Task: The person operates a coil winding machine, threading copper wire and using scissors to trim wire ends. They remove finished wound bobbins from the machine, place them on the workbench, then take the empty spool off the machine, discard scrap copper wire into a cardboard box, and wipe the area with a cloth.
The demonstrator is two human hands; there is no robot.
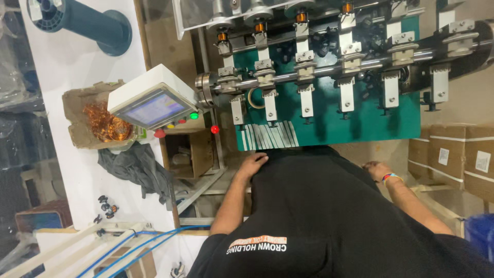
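Head view: left hand [252, 166] at green bench [360, 123] edge, just below white strips [268, 136]. Right hand [377, 170] well apart. Fingers half hidden, grip unclear. Strips look thin, light, bendy; pinch near ends.

Head view, upside-down-ish. Left hand [251, 166] rests at edge of green machine table [370, 121], just below a row of white strips [270, 136]. Right hand [376, 169], w/ coloured wristband [391, 177], sits near same edge, holds nothing visible. Steel shaft [329, 69] w/ white clamps runs across the table. Control box w/ screen [153, 100] at left, beside cardboard tray of copper wire [105, 123]; grey cloth [135, 166] below.
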